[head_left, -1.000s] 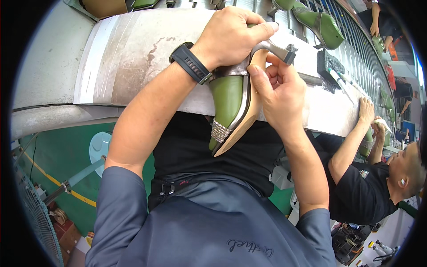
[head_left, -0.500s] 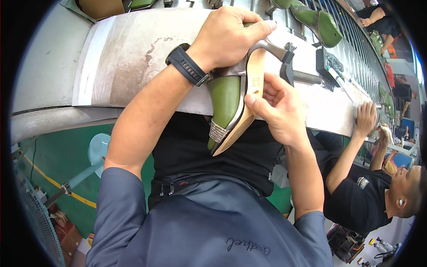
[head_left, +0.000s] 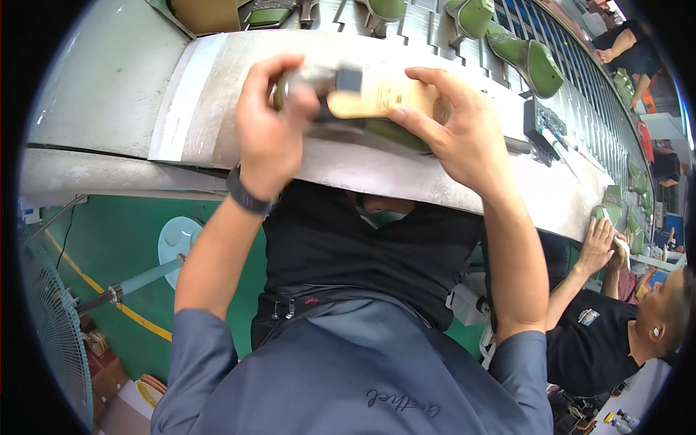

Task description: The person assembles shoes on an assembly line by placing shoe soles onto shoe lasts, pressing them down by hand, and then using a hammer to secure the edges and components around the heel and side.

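Observation:
Both my hands hold a shoe [head_left: 373,101] above the bench, blurred by motion. It lies crosswise, its tan sole showing and a dark heel block [head_left: 349,78] raised near its left end. Part of a green last [head_left: 395,135] shows along the near side. At the back end of the shoe, my left hand [head_left: 270,119], with a black watch on the wrist, curls its fingers round it. My right hand [head_left: 467,134] grips the front part, thumb on the sole and fingers over the far side. The toe is hidden by this hand.
The pale bench [head_left: 210,94] runs across in front of me. Behind it, green shoe lasts [head_left: 525,61] stand on a metal roller conveyor [head_left: 420,29]. A dark block [head_left: 542,127] with pens lies at the right. A co-worker [head_left: 594,312] handles a shoe farther right.
The shoe has turned from upright, toe toward me, to crosswise with its sole up. My left hand has moved left and nearer; my right hand has shifted from the sole's middle to the front part.

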Demonstrator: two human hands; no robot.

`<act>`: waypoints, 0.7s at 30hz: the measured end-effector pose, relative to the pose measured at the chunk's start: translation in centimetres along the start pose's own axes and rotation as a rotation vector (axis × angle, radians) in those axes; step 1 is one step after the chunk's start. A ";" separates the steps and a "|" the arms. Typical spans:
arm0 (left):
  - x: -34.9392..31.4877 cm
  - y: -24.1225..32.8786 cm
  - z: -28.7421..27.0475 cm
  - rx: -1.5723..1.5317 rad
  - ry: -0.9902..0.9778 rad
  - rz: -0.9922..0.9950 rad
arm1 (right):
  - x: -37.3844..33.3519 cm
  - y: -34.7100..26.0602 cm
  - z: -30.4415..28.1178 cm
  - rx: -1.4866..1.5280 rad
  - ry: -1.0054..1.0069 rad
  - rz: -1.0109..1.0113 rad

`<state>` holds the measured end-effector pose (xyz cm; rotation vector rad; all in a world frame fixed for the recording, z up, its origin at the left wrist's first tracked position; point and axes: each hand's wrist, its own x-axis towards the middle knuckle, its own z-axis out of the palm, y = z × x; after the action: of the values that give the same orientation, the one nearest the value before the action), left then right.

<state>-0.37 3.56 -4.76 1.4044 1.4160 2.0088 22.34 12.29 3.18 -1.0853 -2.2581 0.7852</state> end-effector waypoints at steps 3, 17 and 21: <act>-1.9 4.5 -2.5 0.385 -0.330 0.191 | -0.1 1.2 -0.3 -0.076 -0.033 -0.340; -3.0 4.5 -1.2 0.428 -0.485 0.303 | -0.3 0.5 1.3 -0.251 -0.007 -0.679; -3.3 4.4 -1.2 0.427 -0.473 0.316 | -0.4 0.3 1.3 -0.248 -0.016 -0.670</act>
<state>1.38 -1.43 -2.89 2.2269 1.5179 1.4163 21.86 11.71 1.97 -0.3505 -2.5409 0.2402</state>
